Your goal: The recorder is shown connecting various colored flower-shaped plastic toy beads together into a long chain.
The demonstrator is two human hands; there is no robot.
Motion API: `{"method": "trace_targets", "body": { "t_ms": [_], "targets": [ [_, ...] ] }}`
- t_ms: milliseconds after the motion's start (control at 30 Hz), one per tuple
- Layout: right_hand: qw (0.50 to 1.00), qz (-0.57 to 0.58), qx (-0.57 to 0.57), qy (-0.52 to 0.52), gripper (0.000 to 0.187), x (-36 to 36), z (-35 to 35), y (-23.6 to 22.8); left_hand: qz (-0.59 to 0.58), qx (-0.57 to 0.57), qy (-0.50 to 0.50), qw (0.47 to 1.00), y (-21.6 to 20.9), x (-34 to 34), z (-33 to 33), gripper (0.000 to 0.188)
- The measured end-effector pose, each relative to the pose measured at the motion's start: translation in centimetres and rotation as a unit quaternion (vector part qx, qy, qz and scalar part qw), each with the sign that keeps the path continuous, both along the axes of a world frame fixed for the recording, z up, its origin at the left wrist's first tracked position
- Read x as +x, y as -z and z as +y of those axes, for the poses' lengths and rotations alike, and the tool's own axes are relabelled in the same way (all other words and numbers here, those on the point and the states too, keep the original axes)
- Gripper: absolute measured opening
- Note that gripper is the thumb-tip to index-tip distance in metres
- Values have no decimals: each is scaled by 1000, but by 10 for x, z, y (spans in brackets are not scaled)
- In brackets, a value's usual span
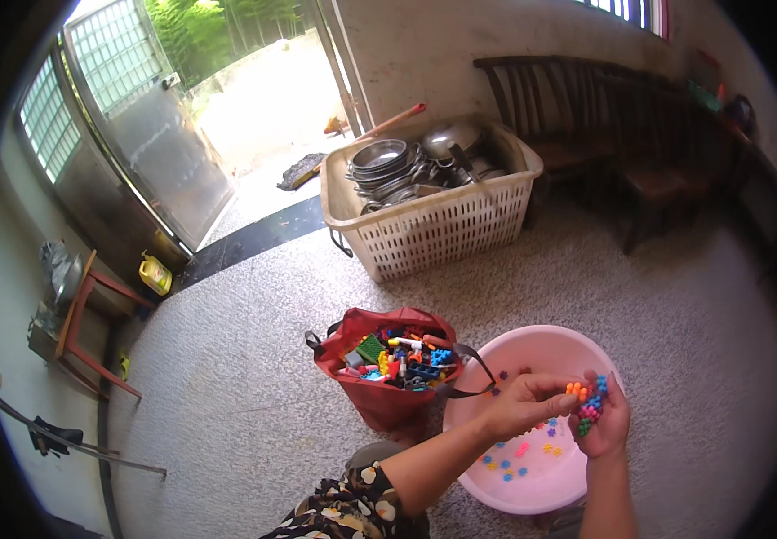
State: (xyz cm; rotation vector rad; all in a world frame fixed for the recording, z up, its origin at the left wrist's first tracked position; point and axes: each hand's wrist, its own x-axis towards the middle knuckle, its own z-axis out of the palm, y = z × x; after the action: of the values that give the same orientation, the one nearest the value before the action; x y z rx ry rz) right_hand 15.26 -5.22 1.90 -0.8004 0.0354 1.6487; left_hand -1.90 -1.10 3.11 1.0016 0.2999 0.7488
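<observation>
Over a pink plastic basin [586, 346], my left hand [528, 404] pinches an orange flower-shaped building piece [575, 390] between thumb and fingers. My right hand [613, 427] is beside it, its fingers curled round a cluster of joined flower-shaped pieces [590, 410] in blue, pink and green. I cannot tell whether the orange piece is joined to that cluster. Loose flower-shaped pieces [508, 476] in blue, yellow, pink and orange are scattered over the basin's bottom, partly hidden by my hands. A red bag [379, 404] full of mixed plastic building toys [402, 359] stands left of the basin.
The bag's dark strap [474, 393] hangs over the basin's rim. Beyond stands a white slatted basket [447, 235] of metal pots and bowls. A wooden bench [559, 135] is at the back right; a yellow jug [155, 274] and a wooden stool [83, 314] are at the left.
</observation>
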Motion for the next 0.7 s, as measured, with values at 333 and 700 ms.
{"method": "trace_targets", "body": {
  "t_ms": [333,700],
  "targets": [
    [994,-88,42,-55,26,29,-10,12,-20,56,41,997,11,26,0,36],
    [967,-246,50,-45,18,26,-28,-16,-45,-43,44,997,27,29,-5,45]
  ]
}}
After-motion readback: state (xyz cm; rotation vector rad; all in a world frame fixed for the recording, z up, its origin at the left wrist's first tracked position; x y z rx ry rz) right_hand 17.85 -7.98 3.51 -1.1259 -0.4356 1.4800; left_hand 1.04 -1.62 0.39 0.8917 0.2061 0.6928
